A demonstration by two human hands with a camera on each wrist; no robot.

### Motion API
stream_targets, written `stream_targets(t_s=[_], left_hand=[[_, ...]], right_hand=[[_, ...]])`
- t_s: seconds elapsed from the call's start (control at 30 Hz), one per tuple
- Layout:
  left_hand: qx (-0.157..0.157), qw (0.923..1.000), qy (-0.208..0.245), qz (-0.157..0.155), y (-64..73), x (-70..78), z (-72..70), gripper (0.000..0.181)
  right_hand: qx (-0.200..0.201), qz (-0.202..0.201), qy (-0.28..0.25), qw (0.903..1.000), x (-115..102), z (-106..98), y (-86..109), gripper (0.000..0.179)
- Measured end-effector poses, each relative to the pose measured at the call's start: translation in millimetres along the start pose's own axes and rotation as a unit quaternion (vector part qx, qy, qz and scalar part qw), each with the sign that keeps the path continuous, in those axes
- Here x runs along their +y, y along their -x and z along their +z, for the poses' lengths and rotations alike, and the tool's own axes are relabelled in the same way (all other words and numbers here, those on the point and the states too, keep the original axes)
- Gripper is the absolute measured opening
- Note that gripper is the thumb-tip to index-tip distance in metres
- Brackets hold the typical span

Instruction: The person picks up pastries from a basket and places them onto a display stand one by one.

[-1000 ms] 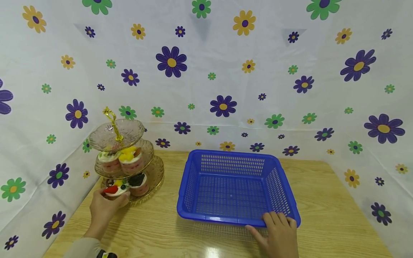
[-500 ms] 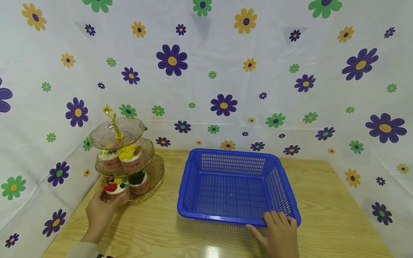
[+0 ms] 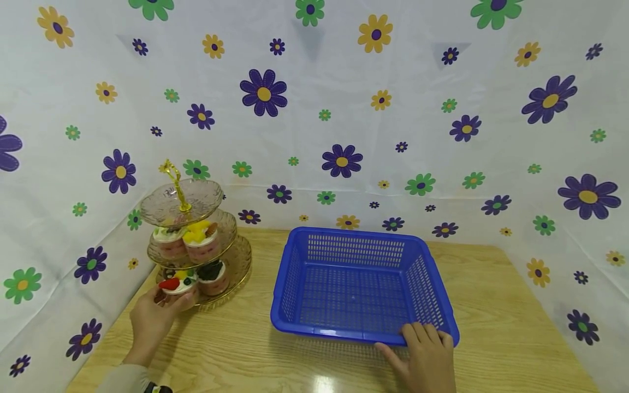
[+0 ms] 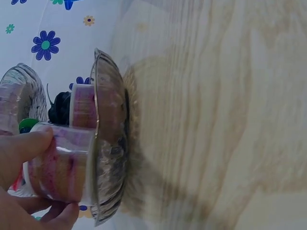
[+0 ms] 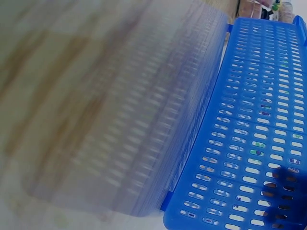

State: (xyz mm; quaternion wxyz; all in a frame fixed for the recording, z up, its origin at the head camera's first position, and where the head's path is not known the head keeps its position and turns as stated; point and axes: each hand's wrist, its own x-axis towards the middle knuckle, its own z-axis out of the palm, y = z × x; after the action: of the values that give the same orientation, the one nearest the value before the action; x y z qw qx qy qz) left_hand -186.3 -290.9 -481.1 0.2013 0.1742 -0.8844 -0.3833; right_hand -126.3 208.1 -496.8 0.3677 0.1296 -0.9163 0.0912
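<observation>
At the lower left of the head view, my left hand [image 3: 153,325] holds a clear dessert cup [image 3: 184,287] topped with cream, a red strawberry and yellow fruit. In the left wrist view, the thumb and fingers pinch this cup [image 4: 62,165] from two sides, its base right at the bottom plate [image 4: 112,177] of the stand. Beside it sits a dark-topped dessert cup [image 3: 212,277]. My right hand [image 3: 426,352] grips the near right rim of a blue plastic basket [image 3: 344,331], fingers over the edge and thumb outside. That hand is out of the right wrist view, where the basket's perforated side [image 5: 240,110] shows.
The three-tier stand [image 3: 183,203] has a gold handle; its middle tier carries dessert cups with yellow [image 3: 202,243] and pale green [image 3: 169,243] toppings. Everything rests on a wooden table [image 3: 236,338]. A flower-print cloth [image 3: 304,136] encloses the back and sides.
My left hand has shifted slightly lower on the strawberry-topped dessert cup, showing more of its side. My right hand and the basket stay put.
</observation>
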Motion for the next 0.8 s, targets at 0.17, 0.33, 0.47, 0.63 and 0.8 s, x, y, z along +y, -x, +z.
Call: stream_targets(t_s=[0.17,0.33,0.47,0.63,0.8], left_hand=[[-0.010,0.9992,-0.034,0.020,-5.1,-0.3,-2.0,0.060],[-0.028,0.9989,-0.033,0.020,-8.6,1.8,-1.1,0.069],[-0.025,0.9989,-0.036,0.017,-10.1,2.8,1.0,0.068],[-0.020,0.9989,-0.035,0.021,-12.3,2.1,4.1,0.067],[-0.006,0.9984,-0.035,0.044,-16.2,1.0,7.4,0.064]], right_hand=[[-0.017,0.008,0.003,0.9998,0,-1,0.5,0.062],[0.002,-0.001,-0.003,1.0000,0,1,-0.2,0.067],[0.020,-0.010,-0.010,0.9997,0,1,-0.7,0.069],[0.013,-0.007,-0.007,0.9999,1,1,-0.4,0.068],[0.005,-0.005,-0.006,1.0000,1,1,0.1,0.067]])
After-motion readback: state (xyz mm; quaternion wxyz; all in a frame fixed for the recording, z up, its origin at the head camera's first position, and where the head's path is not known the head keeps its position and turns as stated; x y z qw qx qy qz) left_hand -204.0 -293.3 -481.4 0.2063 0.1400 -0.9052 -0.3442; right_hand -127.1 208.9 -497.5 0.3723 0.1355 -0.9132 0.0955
